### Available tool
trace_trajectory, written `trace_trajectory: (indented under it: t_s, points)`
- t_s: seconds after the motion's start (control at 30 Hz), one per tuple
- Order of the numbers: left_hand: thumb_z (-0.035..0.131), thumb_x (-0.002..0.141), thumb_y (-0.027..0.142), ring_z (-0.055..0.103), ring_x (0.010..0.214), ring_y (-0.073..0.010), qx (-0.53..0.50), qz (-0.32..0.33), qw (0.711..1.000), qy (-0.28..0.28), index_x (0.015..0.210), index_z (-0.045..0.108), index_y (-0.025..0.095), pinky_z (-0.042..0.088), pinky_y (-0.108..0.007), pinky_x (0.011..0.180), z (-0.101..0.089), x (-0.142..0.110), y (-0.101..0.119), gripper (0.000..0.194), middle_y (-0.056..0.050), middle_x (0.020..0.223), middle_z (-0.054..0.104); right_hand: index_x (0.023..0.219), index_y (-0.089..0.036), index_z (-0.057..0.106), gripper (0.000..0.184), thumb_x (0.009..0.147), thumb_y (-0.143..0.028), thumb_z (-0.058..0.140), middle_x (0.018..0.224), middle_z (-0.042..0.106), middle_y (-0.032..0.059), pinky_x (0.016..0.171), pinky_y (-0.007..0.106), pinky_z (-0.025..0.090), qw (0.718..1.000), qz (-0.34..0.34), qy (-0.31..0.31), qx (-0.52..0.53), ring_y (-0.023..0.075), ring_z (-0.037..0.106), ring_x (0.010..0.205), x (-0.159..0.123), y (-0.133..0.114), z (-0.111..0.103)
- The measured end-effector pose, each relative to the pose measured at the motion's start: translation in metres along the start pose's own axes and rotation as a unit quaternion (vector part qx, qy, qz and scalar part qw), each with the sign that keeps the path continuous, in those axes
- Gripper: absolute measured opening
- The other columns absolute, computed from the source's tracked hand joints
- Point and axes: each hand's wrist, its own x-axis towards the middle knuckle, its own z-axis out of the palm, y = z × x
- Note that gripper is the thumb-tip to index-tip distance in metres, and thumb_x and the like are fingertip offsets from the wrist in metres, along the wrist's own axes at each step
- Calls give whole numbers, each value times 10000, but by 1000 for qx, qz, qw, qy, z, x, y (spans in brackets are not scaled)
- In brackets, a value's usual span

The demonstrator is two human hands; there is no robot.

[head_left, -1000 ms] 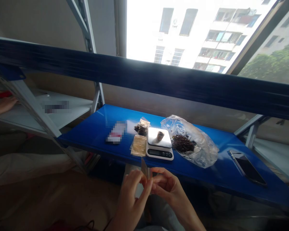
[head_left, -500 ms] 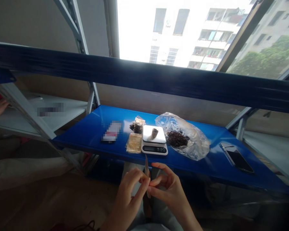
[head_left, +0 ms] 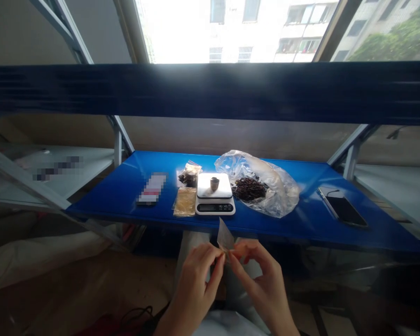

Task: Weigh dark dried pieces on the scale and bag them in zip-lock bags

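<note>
Both my hands are raised in front of the blue shelf [head_left: 126, 186] and pinch one small clear plastic bag [head_left: 225, 237] between them. My left hand [head_left: 196, 284] grips its left edge with thumb and forefinger. My right hand [head_left: 262, 280] pinches its right side. On the shelf beyond stands a white kitchen scale [head_left: 215, 200] with a small brown cup [head_left: 214, 183] on its platform. A large clear bag of dark dried bits [head_left: 259, 186] lies right of the scale.
Left of the scale lie a flat yellowish packet [head_left: 185, 207], a small filled bag [head_left: 189, 175] and a blurred card [head_left: 150, 189]. A black phone [head_left: 343, 210] rests at the shelf's right. A dark blue beam [head_left: 210, 91] crosses above. White shelves flank both sides.
The view has swung left and tipped down, so the window has risen out of frame. My hands have lifted slightly and turned the small bag, whose flat side now shows.
</note>
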Motion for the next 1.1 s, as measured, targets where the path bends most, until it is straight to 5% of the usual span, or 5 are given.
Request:
trace_trajectory:
  t_s: [0.13, 0.33, 0.7, 0.97, 1.1]
  points:
    - [461, 851, 107, 576, 664, -123, 31, 22, 999, -29, 720, 507, 203, 411, -242, 644, 8, -2, 0, 169, 15, 692, 602, 712, -223, 622, 94, 806, -216, 619, 691, 632, 17, 564, 239, 448, 996, -65, 30, -62, 148, 580, 635, 11, 3, -10]
    - [462, 827, 94, 554, 703, -125, 72, -3, 997, 41, 697, 506, 192, 410, -257, 661, -2, 8, -11, 169, 1, 734, 580, 759, -229, 701, 186, 822, -130, 556, 813, 611, 41, 624, 219, 488, 978, -126, -125, -113, 137, 616, 703, 24, 8, -2]
    - [512, 703, 60, 523, 779, -157, 119, 122, 982, 87, 586, 449, 180, 415, -314, 748, -37, 47, -25, 179, -15, 756, 556, 760, -202, 697, 196, 838, -145, 526, 838, 660, 42, 693, 218, 473, 961, -71, -239, -115, 150, 637, 760, 41, -3, 45]
    - [474, 733, 63, 555, 771, -163, 98, 133, 982, 93, 604, 464, 189, 438, -314, 735, -59, 35, -25, 180, -26, 775, 618, 587, -167, 651, 221, 777, -122, 548, 694, 705, 20, 563, 214, 410, 950, -57, -296, -87, 130, 611, 605, 51, -17, 71]
    - [556, 781, 145, 611, 853, -183, 110, 143, 979, 94, 681, 535, 210, 452, -326, 766, -79, 36, -29, 121, -35, 933, 685, 723, -204, 752, 129, 726, -147, 637, 733, 739, 6, 565, 217, 421, 962, -1, -264, -71, 146, 639, 633, 63, -21, 74]
